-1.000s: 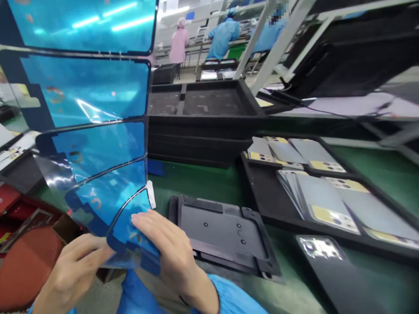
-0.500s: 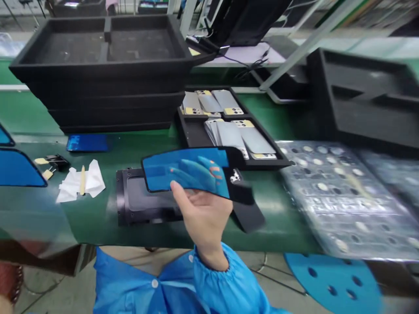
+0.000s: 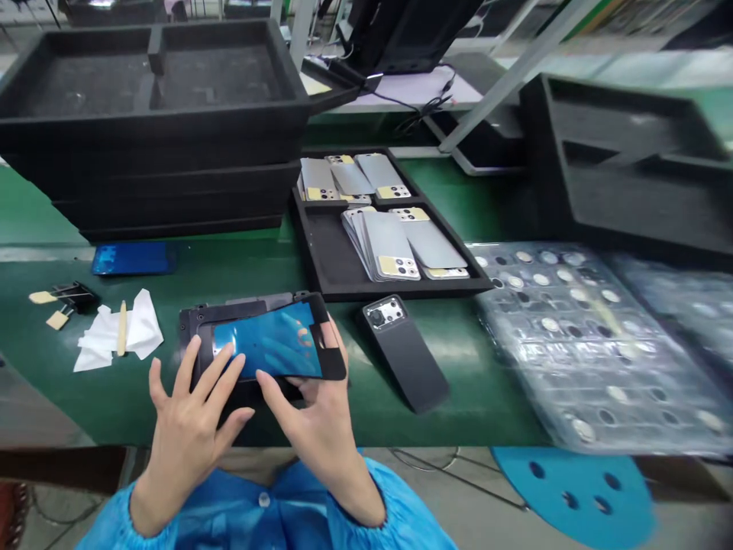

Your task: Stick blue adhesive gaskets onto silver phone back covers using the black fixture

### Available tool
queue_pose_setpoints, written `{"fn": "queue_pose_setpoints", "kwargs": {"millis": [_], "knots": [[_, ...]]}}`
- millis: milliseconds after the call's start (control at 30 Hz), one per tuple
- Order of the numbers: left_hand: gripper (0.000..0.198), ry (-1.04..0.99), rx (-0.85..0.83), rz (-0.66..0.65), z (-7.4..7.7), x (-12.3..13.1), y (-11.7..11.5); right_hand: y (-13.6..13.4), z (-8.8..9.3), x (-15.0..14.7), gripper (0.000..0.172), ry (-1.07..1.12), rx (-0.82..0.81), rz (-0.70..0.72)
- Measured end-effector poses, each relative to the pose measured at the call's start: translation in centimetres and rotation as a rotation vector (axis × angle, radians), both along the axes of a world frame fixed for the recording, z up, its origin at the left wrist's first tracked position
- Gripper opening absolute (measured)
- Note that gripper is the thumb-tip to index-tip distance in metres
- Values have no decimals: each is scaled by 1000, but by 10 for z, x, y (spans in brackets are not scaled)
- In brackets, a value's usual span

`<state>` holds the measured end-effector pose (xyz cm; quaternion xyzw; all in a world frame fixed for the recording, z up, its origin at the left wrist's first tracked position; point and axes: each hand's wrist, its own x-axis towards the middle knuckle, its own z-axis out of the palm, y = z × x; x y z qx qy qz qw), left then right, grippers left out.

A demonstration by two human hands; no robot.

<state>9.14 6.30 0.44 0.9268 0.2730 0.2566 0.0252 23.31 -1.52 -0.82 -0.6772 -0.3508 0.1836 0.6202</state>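
The divided black tray [image 3: 329, 256] lies at one o'clock from the hands, on the green table [image 3: 492, 397]. Its far compartment holds a fanned row of silver back covers [image 3: 350, 179] with yellow tabs at the camera end. Its near compartment holds two more fanned piles of covers [image 3: 395, 243], with bare floor on its left. At eleven o'clock stands a stack of deep black trays [image 3: 172, 164]. The top one is split by a rib into two wells, and I cannot tell what lies in them. At three o'clock a clear blister tray [image 3: 573, 336] carries small round parts, one to a pocket, all blurred. Another black tray [image 3: 618, 176] stands tilted at two o'clock.

The blue film [image 3: 266, 347], edged in thin black, lies just over the black fixture [image 3: 192, 321] near the table's front edge and hides the fixture's middle. The left hand [image 3: 186, 424] has its fingers spread wide, the tips resting on the film's left end, gripping nothing. The right hand [image 3: 324, 416] pinches the film's right end, thumb on the near edge and fingers curled beneath, showing through a cut-out.

A dark back cover [image 3: 408, 357] lies at three o'clock of the film, between it and the blister tray. At nine o'clock lie white wipes [image 3: 137, 332] with a stick [image 3: 122, 328] on them, and a binder clip [image 3: 74, 294] beyond. A blue sheet [image 3: 134, 258] lies at ten o'clock. A blue stool [image 3: 573, 489] shows at five o'clock, below the table edge.
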Motion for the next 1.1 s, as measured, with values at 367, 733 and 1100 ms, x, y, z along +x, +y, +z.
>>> {"fn": "queue_pose_setpoints", "kwargs": {"millis": [367,733,1100], "knots": [[39,-64,-4,90,2,-3,-3,-63,0,94,28,-315,-138,-170],[56,127,21,63,14,3,7,-118,-73,160,61,-274,-477,-224],[65,178,3,88,6,1,5,-109,-56,154,63,-260,-384,-383]]}}
